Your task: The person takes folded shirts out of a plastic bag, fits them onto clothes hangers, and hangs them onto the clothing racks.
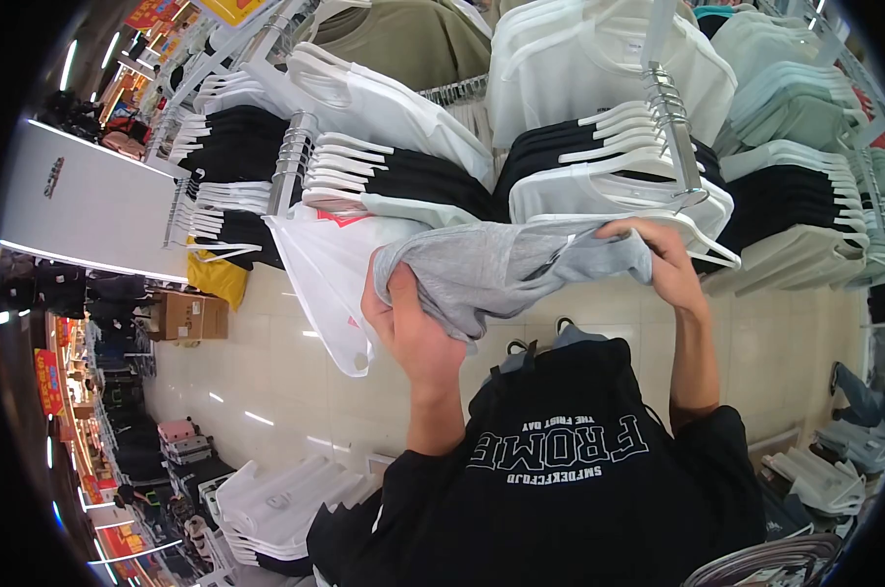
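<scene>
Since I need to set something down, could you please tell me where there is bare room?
Bare tiled floor shows between the cardboard box and the white bag, and between the right forearm and the beige garments. The rack ahead is crowded with white hangers and black garments.

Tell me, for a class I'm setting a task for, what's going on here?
A person in a black top is holding a grey garment in both hands. The left hand grips one end, the right hand the other, so it spans between them. Beside the left hand is a white plastic bag. Beyond the garment, black tops and white tops hang on white hangers.
</scene>
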The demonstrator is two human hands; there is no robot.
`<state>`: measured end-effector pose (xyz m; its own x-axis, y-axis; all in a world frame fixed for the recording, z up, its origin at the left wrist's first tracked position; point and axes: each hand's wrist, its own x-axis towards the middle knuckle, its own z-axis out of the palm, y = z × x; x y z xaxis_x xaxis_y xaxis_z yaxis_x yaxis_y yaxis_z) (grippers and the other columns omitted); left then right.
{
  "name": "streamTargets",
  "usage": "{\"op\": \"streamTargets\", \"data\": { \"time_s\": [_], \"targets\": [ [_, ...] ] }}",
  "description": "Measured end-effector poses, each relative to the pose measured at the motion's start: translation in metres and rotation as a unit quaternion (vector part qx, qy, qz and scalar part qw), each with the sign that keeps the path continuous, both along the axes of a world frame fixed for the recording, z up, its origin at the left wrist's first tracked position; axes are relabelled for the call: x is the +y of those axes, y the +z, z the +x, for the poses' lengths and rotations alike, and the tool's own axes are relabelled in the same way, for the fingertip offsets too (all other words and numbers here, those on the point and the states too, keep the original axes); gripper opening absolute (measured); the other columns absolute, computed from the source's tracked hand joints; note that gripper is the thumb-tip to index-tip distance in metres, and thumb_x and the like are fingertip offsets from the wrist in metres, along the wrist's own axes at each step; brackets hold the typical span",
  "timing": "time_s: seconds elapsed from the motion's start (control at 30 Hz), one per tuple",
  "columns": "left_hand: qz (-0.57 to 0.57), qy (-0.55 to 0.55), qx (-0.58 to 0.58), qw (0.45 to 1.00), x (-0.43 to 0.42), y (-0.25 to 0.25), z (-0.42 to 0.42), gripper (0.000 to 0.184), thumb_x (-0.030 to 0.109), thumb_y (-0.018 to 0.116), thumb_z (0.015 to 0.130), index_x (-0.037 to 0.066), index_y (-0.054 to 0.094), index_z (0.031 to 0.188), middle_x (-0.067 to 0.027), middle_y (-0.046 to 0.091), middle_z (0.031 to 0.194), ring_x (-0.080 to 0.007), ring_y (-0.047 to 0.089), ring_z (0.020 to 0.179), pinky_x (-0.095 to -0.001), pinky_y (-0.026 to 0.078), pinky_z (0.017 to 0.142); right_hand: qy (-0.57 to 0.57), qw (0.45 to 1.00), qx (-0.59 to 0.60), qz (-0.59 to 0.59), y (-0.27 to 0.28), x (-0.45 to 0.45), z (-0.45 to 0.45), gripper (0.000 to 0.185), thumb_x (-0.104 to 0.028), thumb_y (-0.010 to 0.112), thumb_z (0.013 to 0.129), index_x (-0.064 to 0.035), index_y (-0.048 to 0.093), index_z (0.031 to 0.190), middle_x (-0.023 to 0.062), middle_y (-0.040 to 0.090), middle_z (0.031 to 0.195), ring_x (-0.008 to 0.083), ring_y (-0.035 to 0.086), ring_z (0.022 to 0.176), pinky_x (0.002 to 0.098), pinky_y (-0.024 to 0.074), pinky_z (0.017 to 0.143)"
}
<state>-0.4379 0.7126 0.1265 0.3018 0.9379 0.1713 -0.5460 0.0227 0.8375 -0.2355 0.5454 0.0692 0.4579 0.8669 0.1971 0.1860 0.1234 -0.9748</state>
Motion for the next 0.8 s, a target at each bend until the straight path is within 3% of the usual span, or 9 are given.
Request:
{"op": "streamTargets", "data": {
  "time_s": [0.1,0.17,0.23,0.37,0.47,0.63,0.67,0.77,0.8],
  "targets": [
    [-0.021,0.002,-0.003,1.000,-0.002,0.005,0.002,0.020,0.012,0.046,0.097,-0.005,0.057,0.103,-0.0108,0.062,0.096,-0.0182,0.060,0.088,-0.0315,0.049,0.079,0.022,0.975,0.211,0.057,-0.002,0.007,-0.014,0.025,-0.012,0.061,0.082,0.0020,0.066,0.102,0.0115,0.068,0.102,0.0198,0.061,0.099,0.0311,0.0452,0.090],
    [-0.045,0.014,-0.002,0.999,-0.003,0.008,0.005,0.022,0.012,0.046,0.097,-0.005,0.056,0.106,-0.0120,0.063,0.099,-0.0197,0.062,0.091,-0.0330,0.050,0.081,0.018,0.980,0.189,0.066,-0.006,0.009,-0.023,0.026,-0.015,0.064,0.084,0.0018,0.066,0.103,0.0111,0.068,0.101,0.0195,0.061,0.098,0.0305,0.0451,0.089],
    [-0.038,0.015,-0.001,0.999,-0.002,0.005,0.006,0.023,0.013,0.047,0.097,-0.005,0.056,0.109,-0.0132,0.063,0.102,-0.0212,0.062,0.093,-0.0340,0.050,0.082,-0.003,0.999,-0.028,0.035,-0.016,0.011,-0.030,0.026,-0.017,0.067,0.084,0.0010,0.066,0.103,0.0100,0.068,0.100,0.0186,0.062,0.096,0.0299,0.0459,0.088],
    [-0.041,0.031,0.030,0.998,0.001,0.007,0.005,0.027,0.015,0.048,0.097,-0.005,0.054,0.115,-0.0149,0.061,0.108,-0.0240,0.062,0.097,-0.0360,0.050,0.085,-0.038,0.993,-0.098,-0.053,-0.036,0.012,-0.033,0.012,-0.006,0.070,0.080,0.0000,0.064,0.090,0.0092,0.068,0.089,0.0145,0.063,0.084,0.0293,0.0478,0.078],
    [-0.092,0.081,0.037,0.992,0.007,0.014,0.010,0.030,0.016,0.049,0.096,-0.005,0.051,0.119,-0.0156,0.060,0.112,-0.0254,0.061,0.101,-0.0372,0.050,0.087,-0.094,0.991,-0.093,-0.005,-0.035,0.008,-0.028,0.021,-0.002,0.067,0.078,-0.0014,0.056,0.096,0.0134,0.064,0.090,0.0206,0.063,0.086,0.0306,0.0471,0.077],
    [-0.035,-0.001,-0.001,0.999,0.013,-0.001,0.007,0.033,0.016,0.050,0.096,-0.005,0.049,0.122,-0.0162,0.060,0.113,-0.0258,0.061,0.102,-0.0381,0.051,0.088,-0.180,0.976,-0.125,-0.002,-0.048,0.019,-0.026,0.039,0.005,0.063,0.071,-0.0057,0.048,0.105,0.0099,0.055,0.081,0.0231,0.052,0.072,0.0315,0.0437,0.066],
    [-0.015,-0.020,-0.009,1.000,0.013,-0.004,0.008,0.033,0.016,0.050,0.096,-0.005,0.050,0.122,-0.0165,0.060,0.113,-0.0259,0.061,0.102,-0.0382,0.051,0.088,-0.137,0.984,-0.071,-0.085,-0.044,0.016,-0.023,0.037,0.007,0.060,0.069,-0.0047,0.050,0.102,0.0091,0.054,0.079,0.0233,0.051,0.069,0.0307,0.0420,0.063],
    [-0.030,0.036,0.033,0.998,0.017,-0.007,0.008,0.032,0.016,0.051,0.097,-0.006,0.051,0.120,-0.0177,0.060,0.112,-0.0259,0.061,0.101,-0.0381,0.051,0.088,-0.145,0.975,-0.152,-0.065,-0.062,0.009,-0.007,0.029,0.007,0.059,0.068,-0.0022,0.054,0.094,0.0083,0.052,0.076,0.0203,0.050,0.067,0.0292,0.0404,0.061],
    [-0.036,0.051,0.056,0.996,0.021,-0.008,0.007,0.032,0.016,0.051,0.097,-0.006,0.052,0.120,-0.0178,0.060,0.112,-0.0256,0.061,0.101,-0.0378,0.051,0.088,-0.171,0.978,-0.117,-0.037,-0.055,0.005,-0.005,0.018,0.006,0.057,0.070,-0.0001,0.057,0.087,0.0049,0.053,0.074,0.0136,0.048,0.066,0.0271,0.0383,0.060]
  ]
}}
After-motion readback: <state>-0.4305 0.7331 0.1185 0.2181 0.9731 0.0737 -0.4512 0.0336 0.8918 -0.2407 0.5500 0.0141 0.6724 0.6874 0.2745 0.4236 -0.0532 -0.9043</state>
